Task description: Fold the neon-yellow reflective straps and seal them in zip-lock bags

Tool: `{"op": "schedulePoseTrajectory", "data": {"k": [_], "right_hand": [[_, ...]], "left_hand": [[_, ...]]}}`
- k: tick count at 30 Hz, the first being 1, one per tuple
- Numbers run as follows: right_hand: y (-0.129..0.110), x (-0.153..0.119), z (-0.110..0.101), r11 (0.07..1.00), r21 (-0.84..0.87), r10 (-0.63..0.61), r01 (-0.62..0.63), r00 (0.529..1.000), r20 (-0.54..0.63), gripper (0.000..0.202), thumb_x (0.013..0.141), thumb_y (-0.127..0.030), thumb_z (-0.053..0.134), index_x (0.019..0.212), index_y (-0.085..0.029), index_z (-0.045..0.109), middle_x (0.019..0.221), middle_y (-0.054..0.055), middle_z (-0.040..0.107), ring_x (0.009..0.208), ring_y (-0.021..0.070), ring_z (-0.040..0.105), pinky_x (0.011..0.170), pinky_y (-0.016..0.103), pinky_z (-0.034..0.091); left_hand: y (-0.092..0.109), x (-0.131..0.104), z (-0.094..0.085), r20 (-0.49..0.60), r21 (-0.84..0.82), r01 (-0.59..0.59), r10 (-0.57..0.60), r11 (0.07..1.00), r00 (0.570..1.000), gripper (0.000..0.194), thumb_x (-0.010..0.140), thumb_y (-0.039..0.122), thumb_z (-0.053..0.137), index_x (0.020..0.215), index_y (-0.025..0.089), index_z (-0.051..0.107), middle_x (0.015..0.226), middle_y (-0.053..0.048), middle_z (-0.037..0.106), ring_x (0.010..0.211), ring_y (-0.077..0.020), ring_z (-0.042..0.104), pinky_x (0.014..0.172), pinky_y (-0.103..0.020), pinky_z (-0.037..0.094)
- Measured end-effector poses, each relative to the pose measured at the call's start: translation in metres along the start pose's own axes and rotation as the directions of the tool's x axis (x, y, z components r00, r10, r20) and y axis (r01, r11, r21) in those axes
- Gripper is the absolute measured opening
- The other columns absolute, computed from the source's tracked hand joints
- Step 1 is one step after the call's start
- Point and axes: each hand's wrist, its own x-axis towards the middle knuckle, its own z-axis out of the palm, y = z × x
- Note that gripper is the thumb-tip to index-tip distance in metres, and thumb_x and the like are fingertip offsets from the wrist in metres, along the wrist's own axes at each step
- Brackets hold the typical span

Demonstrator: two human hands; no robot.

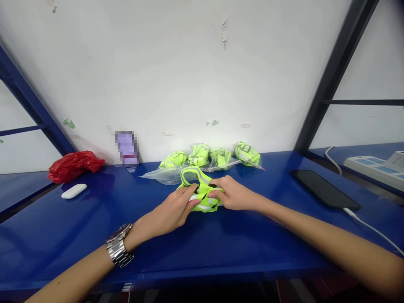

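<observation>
A bundled neon-yellow reflective vest (pixel 206 205) with grey-white stripes lies at the middle of the blue table, one strap looping up at its back. My left hand (pixel 176 206), with a metal watch (pixel 120 246) on its wrist, pinches the bundle's left side. On the right side, my right hand (pixel 232 192) grips it between thumb and curled fingers. Parts of the vest are hidden under both hands. Just behind it lies a clear plastic bag (pixel 164 175). Several similar yellow bundles in clear bags, one of them a bagged bundle (pixel 248 154), stand along the wall.
A red plastic bag (pixel 75 165) and a white earbud case (pixel 74 191) are on the left of the blue table (pixel 202 248). A blurred-out phone-like object (pixel 127 148) leans on the wall. Right: a black phone (pixel 325 189) on a white cable, and a power strip (pixel 375 168).
</observation>
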Motion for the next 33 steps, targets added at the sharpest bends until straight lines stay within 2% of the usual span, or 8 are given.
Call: {"op": "schedulePoseTrajectory", "data": {"k": [4,7,14,18,21,23,26,33], "right_hand": [[0.004,0.007,-0.001,0.968,0.161,0.178,-0.191,0.980,0.092,0.023,0.089,-0.032,0.050,0.076,-0.014,0.057,0.066,0.001,0.053,0.058,0.0127,0.046,0.052,0.024,0.030],[0.007,0.006,0.003,0.977,0.029,0.211,-0.212,0.977,0.033,0.025,0.090,-0.034,0.049,0.082,-0.013,0.060,0.074,0.006,0.058,0.068,0.0178,0.052,0.059,0.027,0.035],[0.008,-0.002,0.010,0.902,-0.431,-0.143,0.010,0.950,-0.276,0.022,0.091,-0.030,0.050,0.106,-0.015,0.055,0.102,0.014,0.053,0.091,0.0261,0.047,0.077,0.038,0.040],[0.005,-0.003,0.010,0.860,-0.474,-0.317,0.188,0.925,-0.208,0.019,0.096,-0.024,0.042,0.096,-0.016,0.060,0.095,0.010,0.059,0.089,0.0223,0.050,0.080,0.036,0.038],[0.003,-0.007,0.012,0.859,-0.456,-0.323,0.231,0.937,-0.132,0.037,0.094,-0.046,0.045,0.103,-0.013,0.060,0.092,0.012,0.061,0.087,0.0231,0.053,0.079,0.037,0.040],[0.004,-0.009,0.015,0.845,-0.478,-0.320,0.240,0.943,-0.091,0.055,0.086,-0.059,0.050,0.110,-0.010,0.058,0.099,0.015,0.061,0.092,0.0266,0.053,0.081,0.040,0.041],[0.007,-0.010,0.017,0.811,-0.529,-0.311,0.248,0.950,-0.030,0.057,0.088,-0.057,0.048,0.115,-0.007,0.055,0.105,0.017,0.060,0.095,0.0283,0.053,0.083,0.041,0.042],[0.008,-0.008,0.019,0.724,-0.649,-0.279,0.234,0.960,0.034,0.043,0.095,-0.043,0.039,0.102,-0.006,0.058,0.094,0.015,0.058,0.087,0.0273,0.052,0.076,0.039,0.042]], "left_hand": [[0.001,0.014,-0.009,0.141,-0.111,0.107,-0.091,0.988,0.986,0.038,0.101,0.039,0.024,0.113,0.017,0.052,0.087,-0.003,0.062,0.068,-0.0153,0.055,0.066,-0.029,0.043],[-0.003,0.023,-0.014,0.173,-0.122,0.106,-0.084,0.987,0.981,0.041,0.101,0.042,0.023,0.099,0.016,0.056,0.082,-0.003,0.059,0.070,-0.0152,0.052,0.070,-0.029,0.041],[-0.012,0.036,-0.023,0.255,0.045,0.052,-0.062,0.998,0.965,0.049,0.100,0.041,0.017,0.079,0.017,0.055,0.077,-0.003,0.052,0.079,-0.0195,0.047,0.081,-0.037,0.039],[-0.017,0.044,-0.025,0.281,0.126,0.021,-0.056,0.992,0.958,0.046,0.099,0.038,0.020,0.075,0.017,0.054,0.070,-0.003,0.050,0.072,-0.0193,0.047,0.074,-0.033,0.039],[-0.017,0.049,-0.022,0.301,0.182,0.044,-0.099,0.982,0.948,0.042,0.098,0.033,0.024,0.075,0.016,0.055,0.069,-0.004,0.053,0.067,-0.0194,0.048,0.069,-0.033,0.038],[-0.017,0.049,-0.018,0.261,0.196,0.083,-0.133,0.977,0.956,0.039,0.098,0.034,0.026,0.083,0.016,0.057,0.072,-0.005,0.055,0.069,-0.0202,0.050,0.068,-0.033,0.039],[-0.017,0.045,-0.006,0.144,0.261,0.077,-0.117,0.962,0.983,0.035,0.100,0.035,0.025,0.099,0.016,0.055,0.080,-0.006,0.056,0.074,-0.0212,0.050,0.069,-0.034,0.041],[-0.020,0.030,0.013,-0.097,0.523,-0.085,0.158,0.848,0.983,0.029,0.096,0.017,0.030,0.102,0.017,0.058,0.094,-0.010,0.050,0.082,-0.0217,0.045,0.073,-0.036,0.044]]}}
